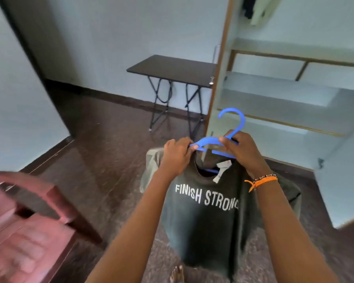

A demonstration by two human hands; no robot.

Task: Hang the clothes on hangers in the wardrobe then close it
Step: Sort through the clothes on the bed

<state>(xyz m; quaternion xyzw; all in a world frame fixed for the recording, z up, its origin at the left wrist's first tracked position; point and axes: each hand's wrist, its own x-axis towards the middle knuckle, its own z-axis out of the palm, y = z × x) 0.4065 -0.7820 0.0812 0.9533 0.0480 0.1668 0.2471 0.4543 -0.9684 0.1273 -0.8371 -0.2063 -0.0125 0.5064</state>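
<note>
Both grips closed — left hand (pixel 177 155) on dark T-shirt (pixel 208 217) collar, right hand (pixel 240 149) on blue hanger (pixel 207 142)

Both forearms bare, no sleeves in view — arms run up from the bottom edge. Left hand (pixel 177 155) bare, nothing on fingers or wrist that shows. Right hand (pixel 242 149) bare too; right wrist carries an orange thread band (pixel 263 181) with a loose knotted tail hanging off its left side, plus a thin dark beaded bracelet (pixel 264 177) just above it, touching. Bare foot (pixel 177 273) at bottom edge, toes visible — no footwear.
</note>
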